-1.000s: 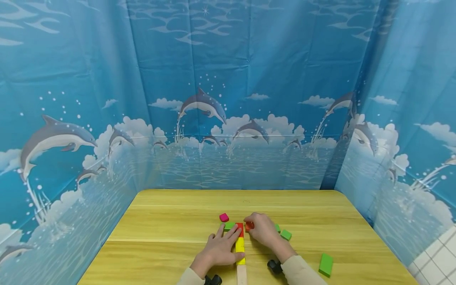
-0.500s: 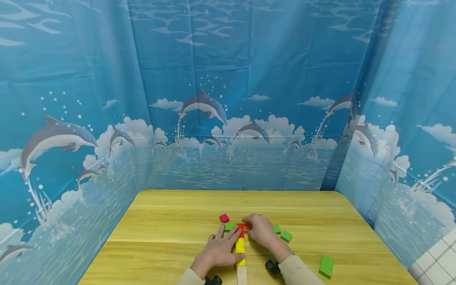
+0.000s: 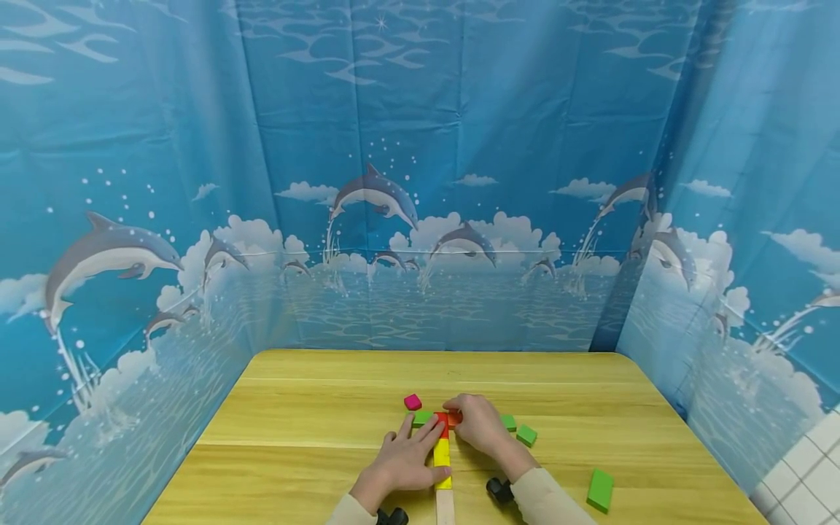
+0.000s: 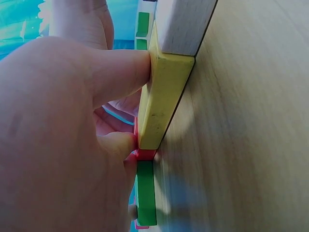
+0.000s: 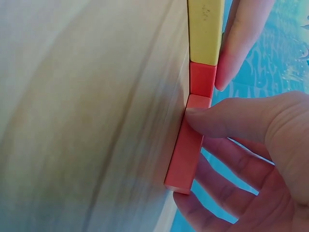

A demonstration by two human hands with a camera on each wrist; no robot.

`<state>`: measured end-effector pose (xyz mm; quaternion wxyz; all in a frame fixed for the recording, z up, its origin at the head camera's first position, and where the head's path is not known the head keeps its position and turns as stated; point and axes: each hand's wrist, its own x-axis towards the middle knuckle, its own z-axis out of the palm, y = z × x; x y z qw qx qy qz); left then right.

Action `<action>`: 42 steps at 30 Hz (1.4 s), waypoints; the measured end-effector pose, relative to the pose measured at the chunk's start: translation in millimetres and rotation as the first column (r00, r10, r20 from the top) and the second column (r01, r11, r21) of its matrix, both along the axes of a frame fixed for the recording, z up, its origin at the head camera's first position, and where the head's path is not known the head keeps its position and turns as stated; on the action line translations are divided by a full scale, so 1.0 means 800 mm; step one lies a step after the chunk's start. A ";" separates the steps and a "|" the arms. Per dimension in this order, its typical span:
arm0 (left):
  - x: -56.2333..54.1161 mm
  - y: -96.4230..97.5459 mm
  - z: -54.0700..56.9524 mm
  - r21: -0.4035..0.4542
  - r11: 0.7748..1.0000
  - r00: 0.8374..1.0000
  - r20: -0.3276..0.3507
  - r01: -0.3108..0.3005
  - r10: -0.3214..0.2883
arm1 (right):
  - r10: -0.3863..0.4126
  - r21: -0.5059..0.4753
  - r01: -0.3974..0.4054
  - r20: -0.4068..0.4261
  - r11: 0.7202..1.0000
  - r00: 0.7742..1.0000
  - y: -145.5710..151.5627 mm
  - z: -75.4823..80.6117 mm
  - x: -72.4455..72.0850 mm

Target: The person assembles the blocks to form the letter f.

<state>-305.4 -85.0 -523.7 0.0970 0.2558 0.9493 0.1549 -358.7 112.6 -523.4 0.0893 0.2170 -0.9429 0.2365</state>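
A row of wooden blocks runs along the tabletop: a plain wood block nearest, then a yellow block, then a red block. My left hand lies over the row with fingers spread, fingertips on the red block and thumb on the yellow one. A green block sits against the left side of the row's far end. With thumb and fingers my right hand pinches an orange-red block, lying flat at the right side of the row's red block, its end right against it.
Beyond the green block lies a small pink block. To the right of my right hand are two green blocks, one partly hidden and a small one. A larger green block is nearer the table's right front. Dolphin-print curtains surround the table.
My right hand has slid slightly left with the orange-red block, closing the gap to the row's red block. My left hand has stayed in place.
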 end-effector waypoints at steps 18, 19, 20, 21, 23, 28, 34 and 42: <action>-0.005 -0.001 -0.009 0.026 1.000 1.000 0.020 0.003 -0.003 | 0.053 -0.019 -0.051 0.123 0.999 0.991 0.008 0.031 0.009; -0.006 -0.001 -0.011 0.032 0.999 1.000 0.019 0.004 -0.005 | 0.054 -0.021 -0.052 0.126 0.998 0.991 0.010 0.033 0.009; -0.008 -0.002 -0.013 0.035 0.999 1.000 0.018 0.005 -0.006 | 0.055 -0.021 -0.053 0.126 0.998 0.991 0.011 0.034 0.007; -0.009 -0.002 -0.014 0.035 0.999 1.000 0.015 0.007 -0.007 | 0.054 -0.020 -0.052 0.118 0.998 0.992 0.013 0.035 0.006; -0.010 -0.002 -0.015 0.036 0.999 1.000 0.010 0.007 -0.007 | 0.045 -0.020 -0.043 0.114 0.999 0.992 0.017 0.038 0.005; -0.010 -0.003 -0.017 0.040 0.999 1.000 0.009 0.008 -0.008 | -0.010 -0.007 0.011 0.139 1.000 0.990 0.027 0.049 0.006; -0.013 -0.002 -0.022 0.025 1.000 1.000 0.001 0.007 -0.007 | -0.019 0.000 0.020 0.120 1.000 0.993 0.044 0.063 0.012; -0.013 -0.001 -0.024 0.025 1.000 1.000 0.002 0.004 -0.004 | -0.057 0.003 0.057 0.057 0.998 0.997 0.068 0.075 0.025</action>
